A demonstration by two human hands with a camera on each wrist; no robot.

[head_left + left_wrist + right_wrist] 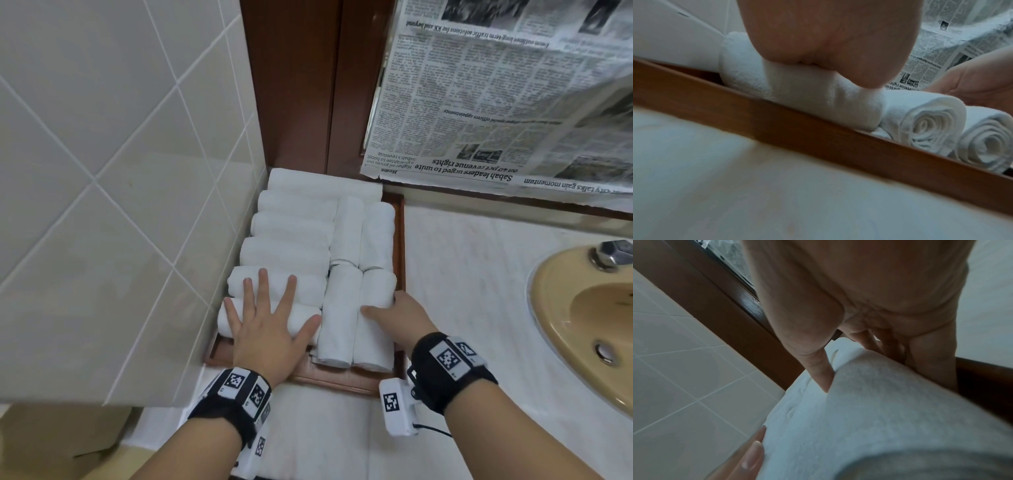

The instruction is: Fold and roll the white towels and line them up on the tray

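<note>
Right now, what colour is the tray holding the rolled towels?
Reddish-brown wood; the tray rim shows best in the left wrist view.

head view looks down from above; both wrist views sit close, sharing the tray (399, 240) of towel rolls (920, 123).

Right hand (407, 317): fingers tucked down btwn the nearest right towel roll (375, 322) and the tray (342, 377) wall, tips out of sight. Left hand (265, 329) covers most of the front left roll (301, 318). Sink (582, 308) cut off at right edge, tap only partly in. Newspaper (479, 102) small print unreadable. Wrist views blurry up close.
</note>
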